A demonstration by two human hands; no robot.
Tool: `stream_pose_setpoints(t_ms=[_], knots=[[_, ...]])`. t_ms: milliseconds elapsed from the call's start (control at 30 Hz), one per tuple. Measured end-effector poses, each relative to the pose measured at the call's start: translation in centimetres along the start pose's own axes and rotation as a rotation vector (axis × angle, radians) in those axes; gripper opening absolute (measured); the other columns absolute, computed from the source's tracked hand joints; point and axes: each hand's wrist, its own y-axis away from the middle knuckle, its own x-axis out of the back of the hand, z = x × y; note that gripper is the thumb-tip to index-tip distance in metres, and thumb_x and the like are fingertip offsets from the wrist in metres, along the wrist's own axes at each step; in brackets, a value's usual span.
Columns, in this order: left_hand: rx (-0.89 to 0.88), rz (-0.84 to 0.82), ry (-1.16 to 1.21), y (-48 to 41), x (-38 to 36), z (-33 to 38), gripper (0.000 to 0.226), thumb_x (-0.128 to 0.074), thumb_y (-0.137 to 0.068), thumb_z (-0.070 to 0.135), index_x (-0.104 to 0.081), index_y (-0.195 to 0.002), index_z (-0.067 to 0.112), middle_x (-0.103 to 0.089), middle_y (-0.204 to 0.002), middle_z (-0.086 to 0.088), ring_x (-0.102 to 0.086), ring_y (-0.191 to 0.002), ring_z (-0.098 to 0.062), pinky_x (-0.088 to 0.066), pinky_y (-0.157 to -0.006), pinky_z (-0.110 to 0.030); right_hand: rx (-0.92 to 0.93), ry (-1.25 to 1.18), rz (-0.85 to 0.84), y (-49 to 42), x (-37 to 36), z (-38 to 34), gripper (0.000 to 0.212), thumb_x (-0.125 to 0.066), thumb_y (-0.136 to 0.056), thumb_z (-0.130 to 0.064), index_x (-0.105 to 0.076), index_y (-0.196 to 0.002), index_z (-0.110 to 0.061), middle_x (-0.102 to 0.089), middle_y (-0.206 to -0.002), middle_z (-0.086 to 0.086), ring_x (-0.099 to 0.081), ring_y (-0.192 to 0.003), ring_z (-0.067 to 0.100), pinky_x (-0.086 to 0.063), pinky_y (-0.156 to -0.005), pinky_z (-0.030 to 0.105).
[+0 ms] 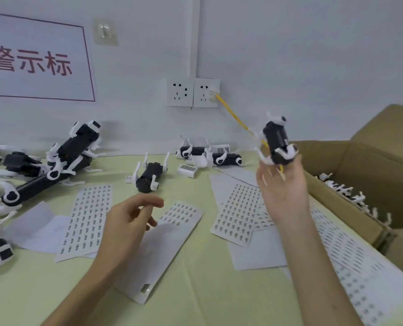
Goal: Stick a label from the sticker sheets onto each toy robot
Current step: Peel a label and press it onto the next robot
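The right hand (pixel 282 191) holds a black-and-white plastic toy robot (pixel 277 140) up above the pale-yellow table (pixel 195 290), while the left hand (pixel 127 222) hovers, loosely curled, over white paper sticker sheets (pixel 87 220); I cannot tell whether it pinches a label.

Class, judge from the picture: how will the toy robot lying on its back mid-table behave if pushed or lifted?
Probably light: the right hand holds a similar robot by fingertips. This toy robot may rock or tip on its back. Its thin upturned legs look snaggable, perhaps fragile.
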Motion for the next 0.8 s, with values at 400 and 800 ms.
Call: stream_pose_setpoints(t_ms=[400,800], knots=[[-0.089,-0.173,-0.315,0.2,-0.5,-0.6,0.031,-0.058,-0.099,0.005,-0.075,-0.093,0.03,-0.072,-0.101,0.025,-0.061,-0.099,0.008,-0.041,-0.079,-0.005,0.079,0.628,-0.097,1.9,-0.8,3.8,0.023,-0.057,-0.101,-0.014,-0.07,-0.119,-0.019,-0.076,-0.11,0.0,-0.076,-0.093,0.02,-0.054,-0.078,0.029],[-0.205,-0.342,-0.603,-0.1,0.0,-1.7,0.026,-0.055,-0.099,0.01,-0.075,-0.111,0.021,-0.07,-0.116,0.012,-0.056,-0.108,-0.015,-0.044,-0.094,-0.036,0.2,1.623,-0.587,-0.9,-6.5,16.4,0.06,-0.075,-0.087,-0.037,-0.053,-0.141,-0.022,-0.058,-0.131,-0.002,-0.056,-0.118,0.017,-0.043,-0.095,0.03]])
